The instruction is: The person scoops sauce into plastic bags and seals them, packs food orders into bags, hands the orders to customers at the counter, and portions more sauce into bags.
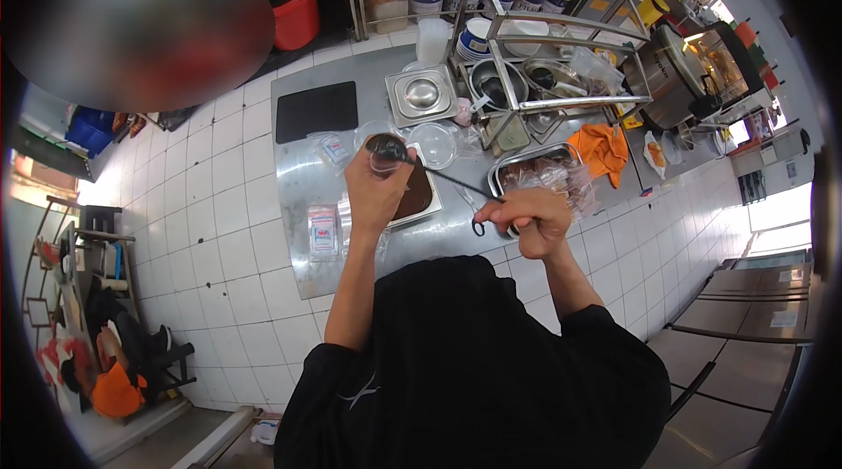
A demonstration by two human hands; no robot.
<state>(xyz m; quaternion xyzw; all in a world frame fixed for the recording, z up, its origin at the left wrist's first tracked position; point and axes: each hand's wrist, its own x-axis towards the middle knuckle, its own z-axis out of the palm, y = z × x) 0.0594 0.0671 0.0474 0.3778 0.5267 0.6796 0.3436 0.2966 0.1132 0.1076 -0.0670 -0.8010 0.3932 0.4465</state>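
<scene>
My left hand (pixel 375 193) is closed round a small clear plastic container (pixel 383 165), held over the metal pan (pixel 436 210) of brown sauce (pixel 416 195). In my right hand (pixel 533 216) is the long black handle of a ladle (pixel 456 182). The ladle's dark bowl is at the mouth of the container; its contents are hard to make out. A pair of scissors (pixel 478 227) lies just left of my right hand. Beyond the pan are round clear plastic lids or tubs (pixel 433 146).
A metal tray (pixel 496 172) holds filled plastic bags (pixel 548 179), beside an orange cloth (pixel 600 153). A black board (pixel 317 112), plastic packets (pixel 323 232) and stacked steel pans (pixel 422 95) share the steel table. A metal rack (pixel 561 105) stands at the back right.
</scene>
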